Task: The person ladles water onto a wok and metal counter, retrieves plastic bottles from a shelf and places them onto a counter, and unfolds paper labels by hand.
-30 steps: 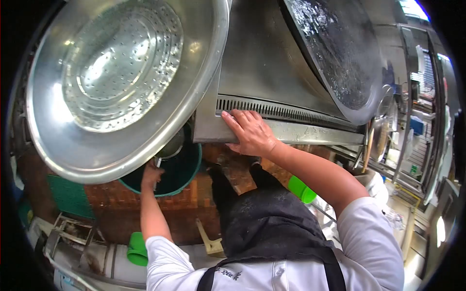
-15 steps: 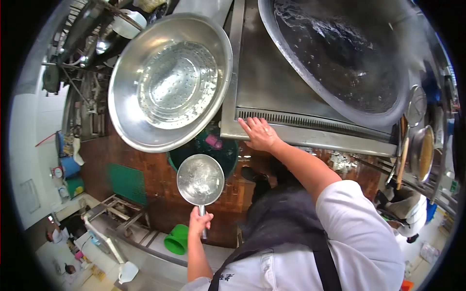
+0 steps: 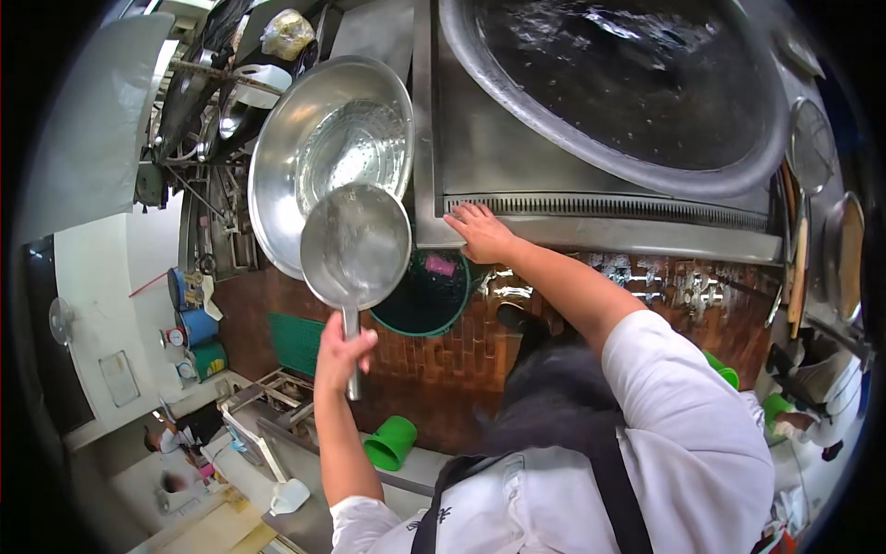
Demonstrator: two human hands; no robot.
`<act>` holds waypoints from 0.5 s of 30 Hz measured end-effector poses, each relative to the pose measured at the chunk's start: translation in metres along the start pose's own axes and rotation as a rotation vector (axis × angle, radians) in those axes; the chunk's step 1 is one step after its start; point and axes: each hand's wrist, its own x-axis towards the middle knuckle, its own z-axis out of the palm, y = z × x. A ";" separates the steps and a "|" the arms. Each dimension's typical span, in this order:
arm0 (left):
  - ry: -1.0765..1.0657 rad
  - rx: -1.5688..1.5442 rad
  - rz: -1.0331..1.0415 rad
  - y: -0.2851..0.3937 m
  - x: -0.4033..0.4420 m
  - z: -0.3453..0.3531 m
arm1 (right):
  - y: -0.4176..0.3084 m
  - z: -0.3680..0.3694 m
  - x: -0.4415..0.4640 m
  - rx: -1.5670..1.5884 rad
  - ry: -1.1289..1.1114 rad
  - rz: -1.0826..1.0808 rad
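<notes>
**Left hand (image 3: pixel 341 355) grips a ladle (image 3: pixel 355 245); right hand (image 3: pixel 480 231) lies on the worktop (image 3: pixel 646 240)**

Nearest is the person's dark apron (image 3: pixel 554 392). Beyond it, the left hand's fingers are wrapped around the ladle's handle, which runs outward to the wide metal bowl; that hold seems meant to keep the bowl clear of the hand. Whether anything lies in the bowl cannot be told.

The right hand's fingers are spread, gripping nothing, on the worktop's front edge beside a slotted strip (image 3: pixel 600 205), probably to steady the body during the left arm's reach.

Further down, on the floor, a dark green tub (image 3: pixel 425 330) stands just below the worktop's corner, with a pink object (image 3: pixel 441 266) in it. The ladle's bowl overlaps both tub and metal basin (image 3: pixel 277 185) in this view; contact cannot be judged.

Farther off, a huge pan (image 3: pixel 563 129) of dark liquid sits on the worktop. To its right, a round strainer (image 3: pixel 812 148) is kept alongside, presumably for easy reach.
</notes>
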 end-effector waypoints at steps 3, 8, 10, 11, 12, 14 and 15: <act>-0.027 0.115 0.051 0.039 0.034 0.004 | 0.000 -0.011 -0.020 0.045 0.058 0.034; -0.020 0.347 0.080 0.088 0.078 0.010 | 0.009 -0.027 -0.073 0.088 0.108 0.026; -0.003 0.378 0.076 0.102 0.097 0.010 | 0.015 -0.027 -0.090 0.078 0.104 0.052; 0.008 0.439 0.088 0.106 0.102 0.011 | 0.019 -0.026 -0.094 0.071 0.102 0.056; 0.020 0.501 0.099 0.108 0.105 0.011 | 0.020 -0.024 -0.098 0.066 0.099 0.060; 0.036 0.555 0.098 0.110 0.113 0.011 | 0.021 -0.025 -0.107 0.004 0.076 0.075; 0.044 0.581 0.095 0.111 0.115 0.012 | 0.020 -0.024 -0.111 -0.026 0.062 0.082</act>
